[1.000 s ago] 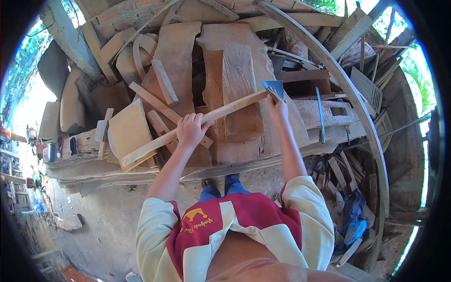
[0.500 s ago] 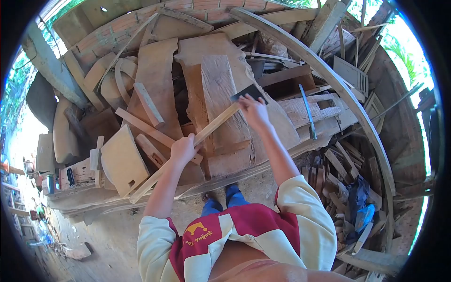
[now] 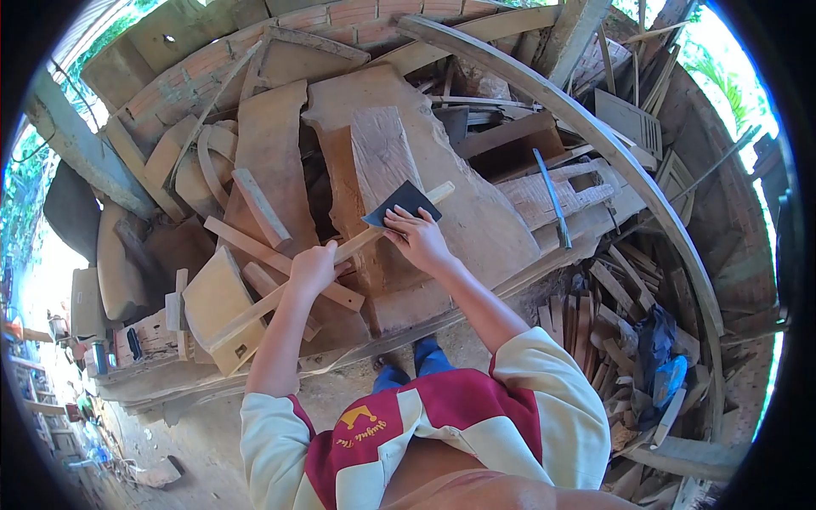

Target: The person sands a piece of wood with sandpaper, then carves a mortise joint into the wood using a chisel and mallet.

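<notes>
My left hand (image 3: 313,270) is closed around a long, thin wooden strip (image 3: 240,320), which slants from lower left to upper right above the bench. In my right hand (image 3: 417,237) is a dark sheet of sandpaper (image 3: 403,201), laid over the strip's upper part and curling at its left edge. Beyond the sheet, the strip's far end sticks out. Under the lower end lies a pale wooden panel (image 3: 214,289) with a small square hole. A thick grained board (image 3: 382,149) rests behind the sandpaper.
Several short wooden pieces (image 3: 260,208) lie left of centre. A blue hand tool (image 3: 552,197) sits on a rough plank at right. A large curved wooden beam (image 3: 612,149) arches over the right side, near scrap wood (image 3: 616,285) and a dark plastic bag (image 3: 654,348).
My right hand and the sandpaper have moved left and down along the strip, exposing its far end. My left hand, still gripping the strip, sits slightly further left.
</notes>
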`<state>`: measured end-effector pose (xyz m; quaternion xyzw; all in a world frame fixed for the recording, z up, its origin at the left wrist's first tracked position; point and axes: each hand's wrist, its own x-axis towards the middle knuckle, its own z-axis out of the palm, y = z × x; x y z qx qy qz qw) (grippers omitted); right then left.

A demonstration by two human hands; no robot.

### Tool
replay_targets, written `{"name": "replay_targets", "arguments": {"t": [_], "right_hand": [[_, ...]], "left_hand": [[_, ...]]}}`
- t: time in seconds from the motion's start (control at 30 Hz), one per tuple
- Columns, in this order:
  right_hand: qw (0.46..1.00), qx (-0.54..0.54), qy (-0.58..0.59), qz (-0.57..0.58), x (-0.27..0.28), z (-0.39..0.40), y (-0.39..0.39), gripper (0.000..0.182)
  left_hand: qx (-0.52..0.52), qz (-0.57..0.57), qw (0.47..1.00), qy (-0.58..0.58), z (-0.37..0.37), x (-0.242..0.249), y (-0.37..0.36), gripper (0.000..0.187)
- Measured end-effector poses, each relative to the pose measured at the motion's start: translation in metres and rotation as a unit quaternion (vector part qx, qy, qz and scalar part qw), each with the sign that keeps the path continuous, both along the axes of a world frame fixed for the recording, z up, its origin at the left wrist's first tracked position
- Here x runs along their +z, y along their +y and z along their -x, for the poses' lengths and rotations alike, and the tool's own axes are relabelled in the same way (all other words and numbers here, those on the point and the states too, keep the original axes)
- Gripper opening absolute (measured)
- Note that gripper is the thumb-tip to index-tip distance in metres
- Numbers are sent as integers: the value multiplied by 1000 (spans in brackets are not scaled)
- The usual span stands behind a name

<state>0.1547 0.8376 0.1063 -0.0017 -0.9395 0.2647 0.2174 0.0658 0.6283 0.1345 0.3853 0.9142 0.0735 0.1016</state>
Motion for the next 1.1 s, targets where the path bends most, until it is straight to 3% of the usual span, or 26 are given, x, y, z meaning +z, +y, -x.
{"name": "replay_targets", "arguments": {"t": [0.4,0.57,0.67,0.8,0.9,0.93,1.0,1.03,1.07,1.1], "right_hand": [[999,11,7,-32,-1,3,14,24],[987,-132,37,-85,-14,22,62,23],[981,-159,59,-94,-12,26,28,23],[994,-16,75,-74,-13,9,-57,21],[994,53,84,-56,-8,4,-57,20],[996,59,73,-3,-9,6,-43,20],[993,-37,75,-82,-7,12,-2,19],[989,-81,97,-77,-15,18,26,19],[992,-117,19,-33,-3,18,48,19],[988,-147,34,-40,-1,22,61,20]], "left_hand": [[49,-44,998,-13,0,-6,-2,51],[58,-43,996,-51,3,-2,-2,48],[64,-31,995,-63,4,-1,-1,48],[64,2,996,-65,7,-5,-4,47],[69,-49,995,-43,4,-9,-7,50],[69,-49,996,-42,6,-11,-6,50],[60,-33,997,-43,7,-13,-4,49],[59,-31,997,-38,7,-10,-3,49],[64,-24,997,-48,5,-5,-2,49],[69,-17,996,-60,4,-3,-2,49]]}}
